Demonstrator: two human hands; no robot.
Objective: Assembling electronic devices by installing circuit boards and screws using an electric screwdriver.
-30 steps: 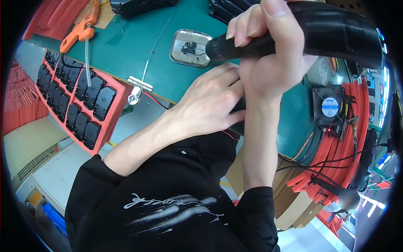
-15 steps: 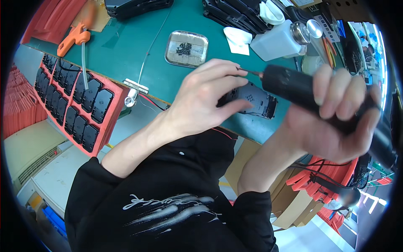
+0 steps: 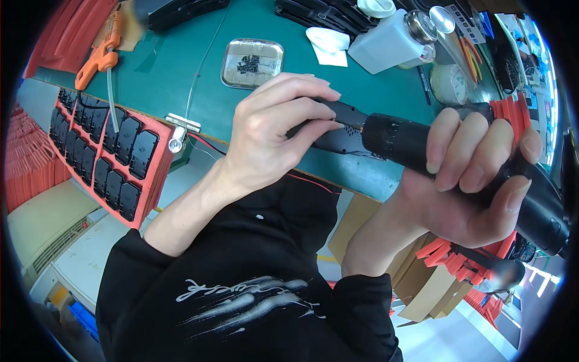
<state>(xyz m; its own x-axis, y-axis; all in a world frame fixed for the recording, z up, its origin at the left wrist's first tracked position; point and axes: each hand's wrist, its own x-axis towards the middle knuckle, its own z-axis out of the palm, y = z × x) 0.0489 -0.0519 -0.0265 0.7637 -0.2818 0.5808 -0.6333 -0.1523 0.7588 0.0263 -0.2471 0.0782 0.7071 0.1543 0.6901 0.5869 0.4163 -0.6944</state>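
Observation:
My right hand [image 3: 476, 175] is wrapped around a black electric screwdriver [image 3: 398, 137], its nose pointing left. Under that nose lies a dark grey plastic housing [image 3: 341, 143] with small perforations, at the front of the green table. My left hand [image 3: 274, 130] reaches over the housing's left part, thumb and fingertips pinched together at the tip of the screwdriver bit. Whatever those fingertips hold is too small and hidden to make out. Just beyond the left hand sits a square metal tin [image 3: 229, 63] with a pile of small dark screws in it.
An orange glue gun [image 3: 99, 60] lies at the far left. Below it, a red foam tray [image 3: 158, 175] of black housings stands by the table edge, beside a metal clip [image 3: 181, 128]. At the back right are a white bottle [image 3: 380, 48], white tissue [image 3: 329, 45] and a clear tape roll [image 3: 449, 83].
The screwdriver and my right hand have moved slightly left and down, bringing the nose over the housing. My left fingers have drawn together into a pinch at the bit tip.

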